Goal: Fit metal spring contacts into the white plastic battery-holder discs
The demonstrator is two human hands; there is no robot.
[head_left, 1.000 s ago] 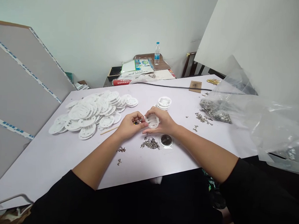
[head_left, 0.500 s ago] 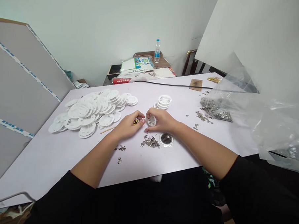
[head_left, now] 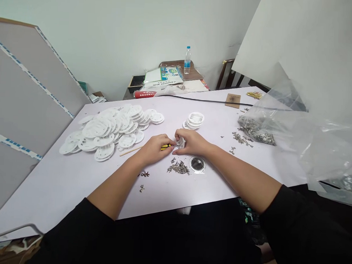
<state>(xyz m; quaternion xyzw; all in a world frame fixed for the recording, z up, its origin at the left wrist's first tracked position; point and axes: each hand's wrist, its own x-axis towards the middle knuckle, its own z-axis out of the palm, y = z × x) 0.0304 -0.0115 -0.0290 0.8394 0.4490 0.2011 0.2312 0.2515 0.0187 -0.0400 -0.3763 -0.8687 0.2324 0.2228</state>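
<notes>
Pinched in my right hand [head_left: 193,143] is a white round plastic disc [head_left: 180,142], tilted up on edge above the table. My left hand [head_left: 157,148] is closed around a small tool with a yellow-and-black handle [head_left: 166,146]; its thin front end points at the disc, and fingers hide whether it touches. Just below the hands lies a heap of small metal parts [head_left: 178,167], beside a round dark dish with a clear rim [head_left: 197,164]. Behind my right hand stands a short stack of white discs [head_left: 195,118].
A large pile of white discs [head_left: 106,129] covers the table's left part, with a thin wooden stick [head_left: 131,150] near it. To the right, a clear plastic bag [head_left: 259,130] holds many metal parts. A black cable [head_left: 206,100] crosses the back. A water bottle [head_left: 187,60] stands behind.
The tool in my left hand has moved closer to the disc, and more of its yellow handle shows. My right hand has turned the disc slightly. The whole view has shifted a little.
</notes>
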